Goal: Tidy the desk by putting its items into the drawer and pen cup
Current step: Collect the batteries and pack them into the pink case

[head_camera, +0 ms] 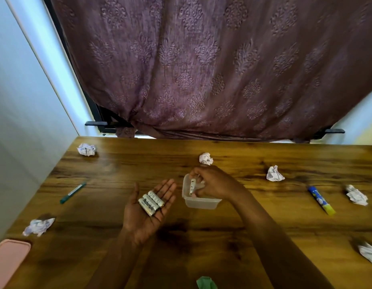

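My left hand (148, 207) lies palm up over the wooden desk (201, 236), with three white batteries (151, 202) resting on the palm and fingers. My right hand (214, 182) reaches over a small clear plastic container (201, 202) and pinches a single white battery (192, 186) upright inside it. A green pen (73, 192) lies to the left. A blue and yellow glue stick (321, 200) lies to the right. No drawer or pen cup shows in this view.
Several crumpled paper balls are scattered: back left (87, 149), centre back (206, 158), right (274, 174), far right (356, 195), near left (38, 226). A pink flat case (9, 261) sits at the lower left corner. A purple curtain (201, 69) hangs behind the desk.
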Motion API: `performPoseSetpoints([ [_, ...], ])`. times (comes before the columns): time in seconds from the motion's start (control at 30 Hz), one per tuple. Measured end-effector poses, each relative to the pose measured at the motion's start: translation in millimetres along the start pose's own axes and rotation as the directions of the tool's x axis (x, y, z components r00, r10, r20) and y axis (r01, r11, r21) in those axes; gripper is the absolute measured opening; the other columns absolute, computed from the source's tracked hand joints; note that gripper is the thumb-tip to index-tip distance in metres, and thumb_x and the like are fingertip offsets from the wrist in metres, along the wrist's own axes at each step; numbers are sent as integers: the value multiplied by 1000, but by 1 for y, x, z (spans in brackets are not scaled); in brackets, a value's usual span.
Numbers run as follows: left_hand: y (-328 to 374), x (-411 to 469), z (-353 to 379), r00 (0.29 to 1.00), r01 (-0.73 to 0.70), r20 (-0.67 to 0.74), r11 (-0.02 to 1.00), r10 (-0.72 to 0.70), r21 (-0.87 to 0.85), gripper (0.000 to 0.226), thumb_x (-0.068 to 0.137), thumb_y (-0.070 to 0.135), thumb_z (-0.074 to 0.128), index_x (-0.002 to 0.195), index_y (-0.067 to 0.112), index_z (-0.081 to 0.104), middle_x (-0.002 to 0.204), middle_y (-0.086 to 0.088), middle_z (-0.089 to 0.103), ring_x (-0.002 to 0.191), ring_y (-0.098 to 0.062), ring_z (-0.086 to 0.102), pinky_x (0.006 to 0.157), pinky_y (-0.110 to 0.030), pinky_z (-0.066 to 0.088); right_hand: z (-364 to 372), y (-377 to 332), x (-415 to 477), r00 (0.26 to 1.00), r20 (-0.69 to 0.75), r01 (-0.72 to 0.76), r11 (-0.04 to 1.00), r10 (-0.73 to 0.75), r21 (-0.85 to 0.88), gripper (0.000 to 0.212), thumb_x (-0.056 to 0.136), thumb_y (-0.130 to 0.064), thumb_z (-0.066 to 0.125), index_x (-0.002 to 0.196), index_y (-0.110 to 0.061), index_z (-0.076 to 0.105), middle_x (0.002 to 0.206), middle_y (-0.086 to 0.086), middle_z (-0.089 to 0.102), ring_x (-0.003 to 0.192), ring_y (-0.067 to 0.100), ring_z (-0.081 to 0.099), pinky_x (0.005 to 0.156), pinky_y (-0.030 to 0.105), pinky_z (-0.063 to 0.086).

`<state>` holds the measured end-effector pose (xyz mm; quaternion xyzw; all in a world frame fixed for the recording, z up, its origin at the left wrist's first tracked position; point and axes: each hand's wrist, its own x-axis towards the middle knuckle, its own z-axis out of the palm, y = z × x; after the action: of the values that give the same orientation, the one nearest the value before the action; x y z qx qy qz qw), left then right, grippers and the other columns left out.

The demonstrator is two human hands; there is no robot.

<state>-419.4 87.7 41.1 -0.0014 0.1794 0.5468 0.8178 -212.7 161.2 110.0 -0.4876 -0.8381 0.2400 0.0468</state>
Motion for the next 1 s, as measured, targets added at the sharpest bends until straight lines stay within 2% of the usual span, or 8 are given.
performPoseSetpoints([
  [0.2, 6, 9, -8, 995, 32, 97, 999, -32, 5, 78, 79, 44, 68, 136, -3, 42, 144, -21, 41, 132, -34, 42, 102, -50, 43, -5, 4, -4, 990, -135, -2, 966, 38, 258, 37, 80, -13, 71, 115, -19, 60, 103, -7, 63, 92, 5, 58, 82, 23, 49],
  [0.37, 3, 15, -5, 997, 49, 58, 999, -48, -11, 77, 86, 57, 46, 135, -3, 44, 143, -21, 42, 131, -34, 45, 100, -49, 45, -15, -4, -15, 923, -377, 65, 934, 78, 352, 23, 85, -11, 66, 106, -21, 64, 92, -9, 65, 82, -4, 58, 72, 7, 44],
  [0.53, -1, 19, 3, 999, 49, -13, 997, -48, 61, 78, 87, 58, 44, 131, -6, 49, 141, -22, 45, 128, -33, 48, 102, -44, 43, -10, -31, -13, 945, -253, 247, 958, -206, 143, 36, 83, -23, 70, 118, -26, 62, 112, -11, 62, 104, 1, 51, 82, 11, 38],
  [0.67, -3, 15, 11, 999, 45, 3, 990, -45, 132, 68, 68, 54, 74, 101, -5, 71, 111, -22, 67, 96, -34, 69, 65, -38, 59, 0, -42, 2, 919, 10, 395, 915, -395, -78, 59, 75, -28, 74, 130, -26, 54, 129, -5, 56, 124, 13, 41, 100, 30, 34],
  [0.73, -4, 17, 12, 999, 43, -12, 990, -42, 131, 65, 74, 59, 66, 96, -2, 73, 102, -19, 70, 87, -33, 71, 57, -33, 56, 3, -45, 10, 913, 71, 409, 893, -403, -187, 55, 76, -29, 73, 127, -21, 55, 127, -3, 56, 124, 15, 42, 103, 38, 33],
  [0.83, -6, 18, 12, 998, 46, -47, 991, -41, 126, 68, 83, 63, 50, 104, 1, 68, 106, -18, 68, 88, -32, 70, 57, -31, 55, 4, -46, 16, 911, 119, 411, 876, -394, -251, 51, 76, -32, 73, 123, -18, 57, 121, -2, 58, 120, 15, 44, 106, 39, 27],
  [0.9, -6, 17, 16, 998, 70, -5, 992, -70, 102, 68, 76, 57, 67, 109, -2, 66, 108, -21, 67, 90, -33, 69, 61, -35, 56, 1, -46, 15, 917, 104, 400, 886, -386, -234, 52, 75, -35, 74, 121, -19, 59, 118, -3, 59, 118, 14, 44, 111, 37, 20],
  [1.0, -4, 16, 14, 996, 73, 36, 993, -77, 93, 79, 77, 58, 65, 120, -8, 60, 126, -25, 59, 108, -36, 63, 88, -45, 51, -14, -38, 3, 946, -62, 308, 943, -317, -123, 54, 72, -39, 76, 122, -27, 59, 116, -8, 59, 114, 7, 41, 101, 28, 21],
])
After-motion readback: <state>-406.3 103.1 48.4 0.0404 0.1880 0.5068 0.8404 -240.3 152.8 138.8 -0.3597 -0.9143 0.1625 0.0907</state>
